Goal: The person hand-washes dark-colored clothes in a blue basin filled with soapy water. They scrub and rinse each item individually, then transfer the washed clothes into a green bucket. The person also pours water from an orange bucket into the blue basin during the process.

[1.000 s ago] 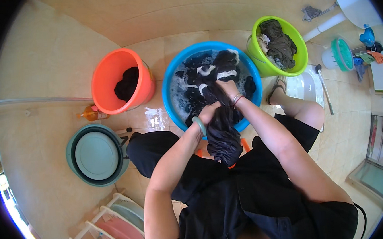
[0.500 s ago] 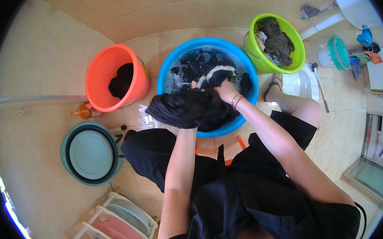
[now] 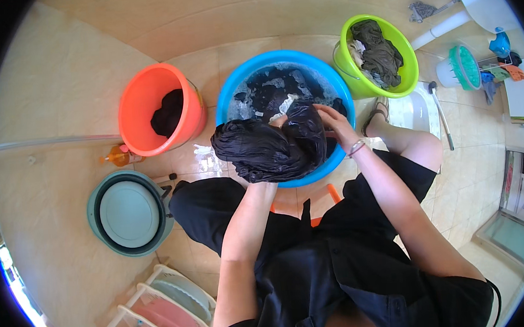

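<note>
A wet black garment (image 3: 267,151) with a frilly white edge (image 3: 288,104) lies draped in folds over my left hand (image 3: 279,121). Only the left thumb shows; it is closed on the cloth, and the other fingers are hidden under it. My right hand (image 3: 338,126) is beside the garment's right edge, its fingers stretched out and touching the cloth. Both hands are over a round blue basin (image 3: 223,99) of dark, sudsy water, with more dark cloth (image 3: 338,106) at its right side.
An orange bucket (image 3: 131,118) with dark cloth stands left; a lime-green bucket (image 3: 410,80) full of clothes stands right. A folding grey-green basin (image 3: 129,212) and a white rack (image 3: 154,317) with basins are at lower left. A long-handled brush (image 3: 442,114) lies beside the squat toilet (image 3: 413,113).
My right hand has shifted right and its fingers have straightened off the white-edged part. The garment now hangs bunched more fully over my left hand, and the white edge has moved left.
</note>
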{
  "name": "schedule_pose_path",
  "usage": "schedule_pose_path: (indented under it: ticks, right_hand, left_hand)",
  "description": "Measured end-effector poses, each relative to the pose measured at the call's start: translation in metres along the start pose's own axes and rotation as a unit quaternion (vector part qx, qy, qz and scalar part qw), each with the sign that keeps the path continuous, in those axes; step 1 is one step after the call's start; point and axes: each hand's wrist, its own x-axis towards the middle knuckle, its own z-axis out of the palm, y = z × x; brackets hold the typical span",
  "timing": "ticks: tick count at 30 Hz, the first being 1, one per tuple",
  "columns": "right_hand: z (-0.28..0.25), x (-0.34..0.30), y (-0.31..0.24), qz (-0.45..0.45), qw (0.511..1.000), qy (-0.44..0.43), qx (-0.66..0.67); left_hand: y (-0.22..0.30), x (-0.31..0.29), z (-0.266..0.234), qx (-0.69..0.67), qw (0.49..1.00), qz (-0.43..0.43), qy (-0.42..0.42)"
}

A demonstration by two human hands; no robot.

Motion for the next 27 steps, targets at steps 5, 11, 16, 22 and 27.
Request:
schedule_pose_path:
  ticks: [5,11,16,22,27]
  right_hand:
    - [-0.008,0.047,0.045,0.010,0.951,0.012,0.308]
    - [0.014,0.032,-0.014,-0.074,0.923,-0.107,0.361]
    - [0.017,0.023,-0.033,-0.129,0.946,-0.175,0.240]
    - [0.031,0.037,-0.064,-0.153,0.980,-0.100,-0.077]
    - [0.043,0.050,-0.051,-0.159,0.972,-0.021,-0.173]
  left_hand:
    - [0.009,-0.021,0.024,-0.342,0.934,-0.057,-0.090]
    - [0.014,-0.029,0.023,-0.473,0.857,-0.126,-0.162]
    - [0.010,-0.016,0.018,-0.443,0.874,-0.130,-0.150]
    - [0.002,-0.011,0.007,-0.423,0.884,-0.151,-0.130]
    - [-0.006,-0.016,0.003,-0.438,0.871,-0.177,-0.137]
